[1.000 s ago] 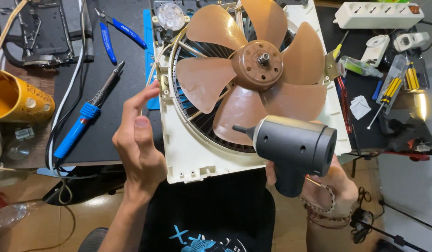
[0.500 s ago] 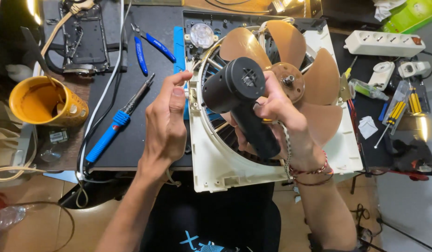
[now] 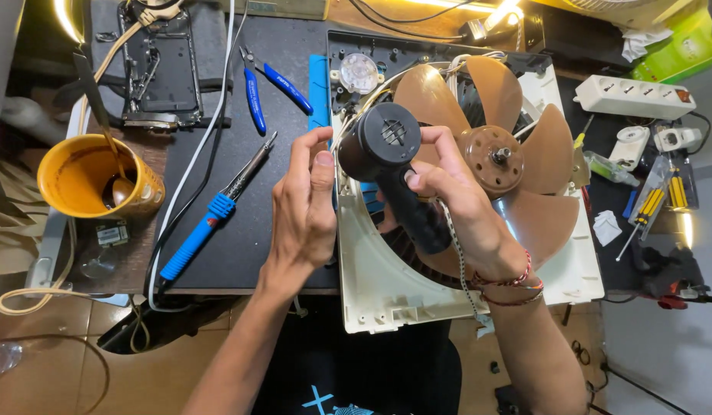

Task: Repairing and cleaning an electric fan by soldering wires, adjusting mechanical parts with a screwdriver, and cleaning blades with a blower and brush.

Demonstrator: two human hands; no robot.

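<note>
Gripping the black electric screwdriver (image 3: 394,173) by its handle, the right hand (image 3: 459,204) is holding it over the white fan housing (image 3: 386,284) at nine o'clock of the brown fan blades (image 3: 498,157), while the left hand (image 3: 303,207) is pinching its nose.

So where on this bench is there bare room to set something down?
Bare black mat shows between the blue soldering iron and the left hand, below the blue pliers. The right side, around the power strip and screwdrivers, is crowded.
</note>
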